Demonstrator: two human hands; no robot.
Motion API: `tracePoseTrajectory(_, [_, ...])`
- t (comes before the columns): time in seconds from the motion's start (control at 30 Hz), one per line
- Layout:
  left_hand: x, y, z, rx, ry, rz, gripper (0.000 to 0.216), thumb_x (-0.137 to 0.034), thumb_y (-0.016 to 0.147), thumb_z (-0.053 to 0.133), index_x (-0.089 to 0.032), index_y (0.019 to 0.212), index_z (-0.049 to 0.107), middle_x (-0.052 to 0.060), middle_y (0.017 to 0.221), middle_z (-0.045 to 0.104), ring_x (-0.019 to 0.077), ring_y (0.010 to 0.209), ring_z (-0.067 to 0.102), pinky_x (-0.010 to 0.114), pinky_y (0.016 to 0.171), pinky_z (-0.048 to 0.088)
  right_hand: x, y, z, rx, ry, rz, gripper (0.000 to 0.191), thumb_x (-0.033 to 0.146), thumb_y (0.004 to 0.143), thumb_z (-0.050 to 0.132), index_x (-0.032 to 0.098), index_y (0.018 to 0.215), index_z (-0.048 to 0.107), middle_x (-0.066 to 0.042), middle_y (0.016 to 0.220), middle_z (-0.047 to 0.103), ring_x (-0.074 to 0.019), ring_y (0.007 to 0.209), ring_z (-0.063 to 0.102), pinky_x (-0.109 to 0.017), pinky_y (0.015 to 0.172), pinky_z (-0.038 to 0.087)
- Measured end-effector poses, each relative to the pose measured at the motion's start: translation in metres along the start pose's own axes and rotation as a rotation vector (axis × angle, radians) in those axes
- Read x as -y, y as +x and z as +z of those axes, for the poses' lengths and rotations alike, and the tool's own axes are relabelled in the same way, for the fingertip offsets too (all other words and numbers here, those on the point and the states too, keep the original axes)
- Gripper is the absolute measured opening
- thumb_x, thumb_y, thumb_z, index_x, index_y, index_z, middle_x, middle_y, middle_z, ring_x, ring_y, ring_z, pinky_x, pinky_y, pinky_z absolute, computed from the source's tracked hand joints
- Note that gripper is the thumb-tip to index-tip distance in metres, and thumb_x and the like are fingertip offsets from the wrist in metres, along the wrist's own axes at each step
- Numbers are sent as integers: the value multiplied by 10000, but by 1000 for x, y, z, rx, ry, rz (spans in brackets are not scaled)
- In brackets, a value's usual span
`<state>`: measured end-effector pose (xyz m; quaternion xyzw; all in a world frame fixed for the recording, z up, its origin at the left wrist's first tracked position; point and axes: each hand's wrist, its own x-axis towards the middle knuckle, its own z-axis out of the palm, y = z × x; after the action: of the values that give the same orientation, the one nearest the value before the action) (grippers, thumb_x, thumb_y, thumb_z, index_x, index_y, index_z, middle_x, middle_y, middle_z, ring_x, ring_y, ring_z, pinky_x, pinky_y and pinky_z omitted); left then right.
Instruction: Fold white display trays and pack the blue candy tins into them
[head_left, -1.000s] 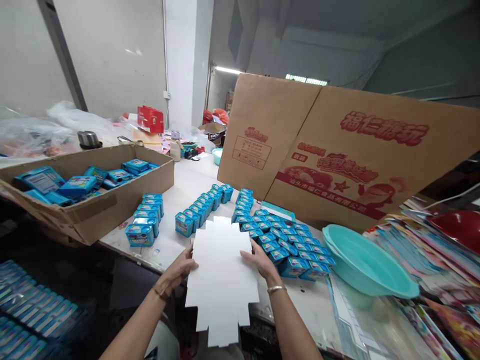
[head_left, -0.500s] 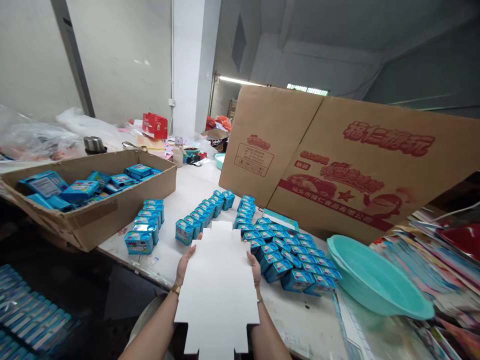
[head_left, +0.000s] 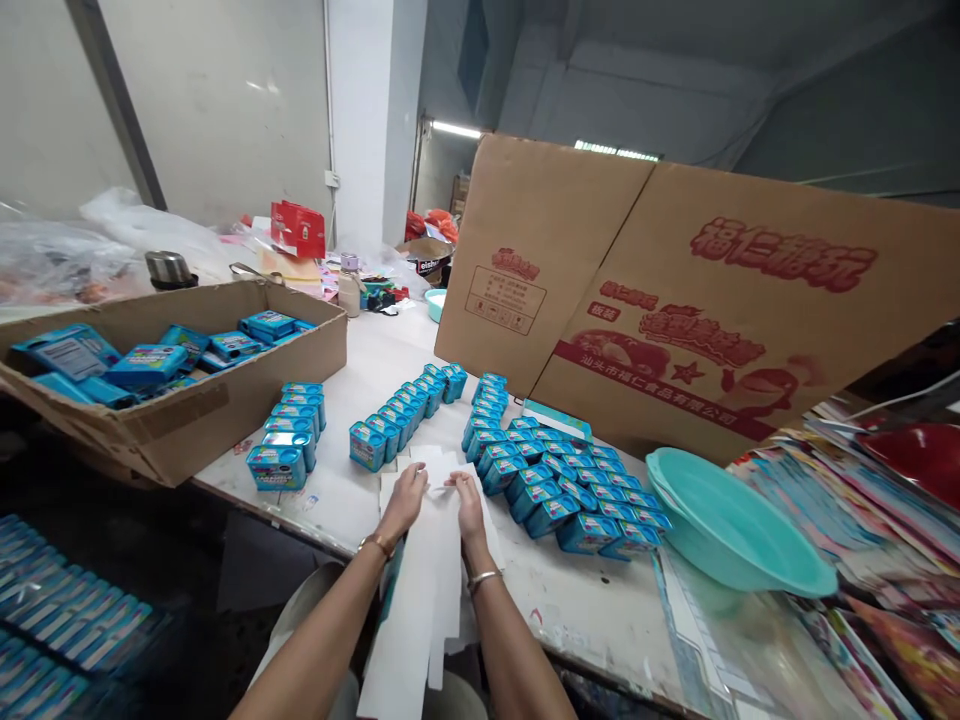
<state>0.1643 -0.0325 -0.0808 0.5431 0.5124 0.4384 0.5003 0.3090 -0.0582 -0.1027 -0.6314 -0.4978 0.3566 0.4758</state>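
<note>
Left hand [head_left: 405,500] and right hand [head_left: 469,503] close together at near edge of surface [head_left: 592,610], both on white card blank [head_left: 431,570]. Fingers of both hands pinching the blank's far end, left from the left side, right from the right; thumbs nearly meeting over a folded flap. Blank folded lengthwise, lying partly on surface, near end hanging over the edge toward the lap. Blue printed face visible along its left underside.

Just beyond the hands: rows of small blue boxes [head_left: 559,490] standing on surface, one row [head_left: 409,410] running away from the hands, a short stack group [head_left: 292,430] further left. Nearest box row just beside the left hand, not touching.

Left: open brown carton [head_left: 187,400] holding larger blue packs [head_left: 150,365]. Right: teal basin [head_left: 731,540], tilted, resting at surface edge near the boxes. Behind the boxes: large flattened carton sheet [head_left: 675,300] with red print, standing upright. Printed sheets [head_left: 862,520] piled at far right.
</note>
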Motion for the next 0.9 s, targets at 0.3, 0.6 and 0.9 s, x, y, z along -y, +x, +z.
tracePoseTrajectory(0.3, [21, 10, 5, -10, -65, 81, 487, -422, 881, 432, -120, 1230, 585, 141, 1364, 572, 236, 1315, 478, 392, 1139, 316, -6, 13, 1, -100, 135, 12, 631, 637, 839, 313, 135, 1096, 596, -160, 1189, 636, -246, 1114, 583, -356, 961, 454])
tracePoseTrajectory(0.6, [34, 13, 3, -35, -154, 80, 595, -573, 877, 405, -138, 1235, 594, 150, 1310, 618, 255, 1327, 477, 401, 1119, 347, 13, 13, 12, 46, -92, -106, 431, 388, 890, 342, 141, 1068, 648, -106, 1032, 710, -210, 958, 659, -304, 826, 507])
tracePoseTrajectory(0.9, [28, 20, 8, 51, -78, 49, 720, -628, 857, 370, -81, 1293, 540, 183, 1357, 571, 246, 1187, 599, 348, 1022, 441, 54, 43, -11, 602, -1026, -413, 164, 177, 753, 639, 140, 898, 708, -146, 895, 731, -280, 880, 683, -356, 803, 492])
